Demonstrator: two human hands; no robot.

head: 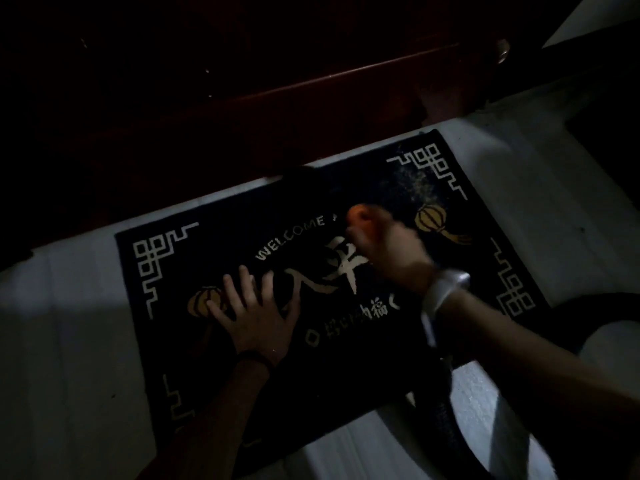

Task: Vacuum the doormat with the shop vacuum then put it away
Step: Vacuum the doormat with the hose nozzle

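A dark doormat with white corner patterns, gold lanterns and the word WELCOME lies on the pale floor in front of a dark red door. My left hand rests flat on the mat's left part with fingers spread. Blurred with motion, my right hand is closed around an orange-topped vacuum nozzle held over the mat's middle. A black hose trails back under my right forearm. A patch of pale dust shows near the mat's far right corner.
The dark red door and its sill run along the mat's far edge. Pale floor tiles surround the mat. A dark curved shape, perhaps another part of the hose, lies at the right. The scene is very dim.
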